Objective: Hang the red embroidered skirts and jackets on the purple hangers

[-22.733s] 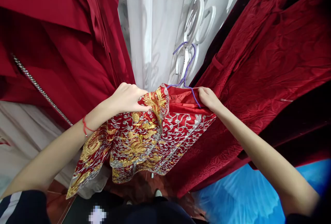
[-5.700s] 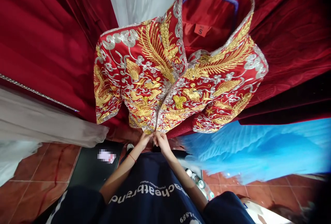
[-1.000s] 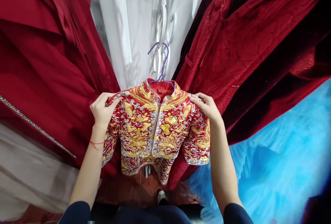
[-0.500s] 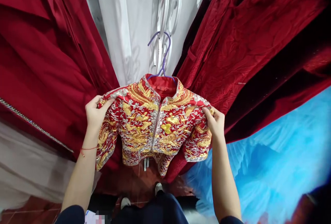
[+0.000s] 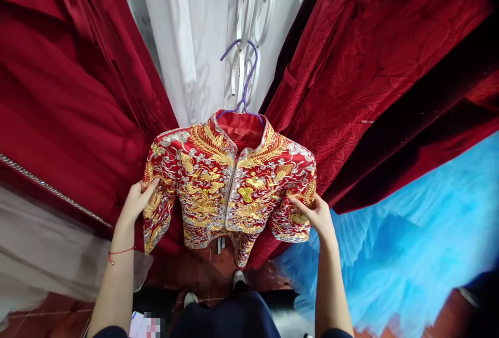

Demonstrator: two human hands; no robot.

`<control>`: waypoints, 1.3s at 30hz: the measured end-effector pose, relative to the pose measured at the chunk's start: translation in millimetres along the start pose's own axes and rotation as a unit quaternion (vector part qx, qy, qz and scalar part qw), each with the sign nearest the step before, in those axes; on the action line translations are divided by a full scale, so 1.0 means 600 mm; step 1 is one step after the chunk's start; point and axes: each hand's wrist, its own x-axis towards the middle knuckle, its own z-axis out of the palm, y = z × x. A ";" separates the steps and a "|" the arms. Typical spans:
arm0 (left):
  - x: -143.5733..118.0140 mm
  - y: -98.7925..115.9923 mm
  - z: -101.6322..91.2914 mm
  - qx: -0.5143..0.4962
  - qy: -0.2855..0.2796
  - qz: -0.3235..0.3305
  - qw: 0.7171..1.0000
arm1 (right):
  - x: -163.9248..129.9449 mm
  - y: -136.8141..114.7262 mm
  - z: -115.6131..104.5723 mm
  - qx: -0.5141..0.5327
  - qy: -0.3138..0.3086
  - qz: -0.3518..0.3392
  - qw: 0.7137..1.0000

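My left hand [image 5: 134,204] is closed on the outer edge of one short sleeve of the red silk jacket embroidered with gold and silver thread [image 5: 230,187], thumb on the front and the other fingers behind the cloth. My right hand [image 5: 316,215] pinches the other sleeve near its hem, thumb lying across the embroidery and fingers tucked underneath. Both hands sit low on the sleeves, with the 2 sleeves spread apart and the front of the jacket facing me.

The jacket hangs in front of me from a thin purple wire hanger [image 5: 244,83], whose hook rises above the stand-up collar. The front opening runs closed down the middle, and a small orange size label [image 5: 239,131] shows inside the collar against the red lining. A red string bracelet [image 5: 119,252] circles my left wrist.

Behind the hanger stands a white metal gate with scrolled ironwork [image 5: 249,15]. Just beside the jacket on my left hangs a plain dark red satin garment [image 5: 66,93], crossed lower down by a silver beaded trim [image 5: 50,188]. On my right hangs a crimson velvet garment with a pressed pattern [image 5: 370,67], and below it a bright blue tulle skirt [image 5: 409,234] spreads out. Under the jacket, reddish floor tiles [image 5: 202,275] show
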 end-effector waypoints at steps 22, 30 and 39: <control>-0.098 0.083 0.003 0.138 0.166 0.253 0.943 | 0.016 -0.056 0.031 -0.223 0.253 -0.291 0.895; 0.009 0.231 0.071 0.193 0.024 0.377 0.906 | 0.120 -0.168 0.041 -0.302 0.138 -0.399 0.855; 0.030 0.228 0.113 0.255 0.177 0.419 0.853 | 0.133 -0.192 0.042 -0.281 0.196 -0.400 0.850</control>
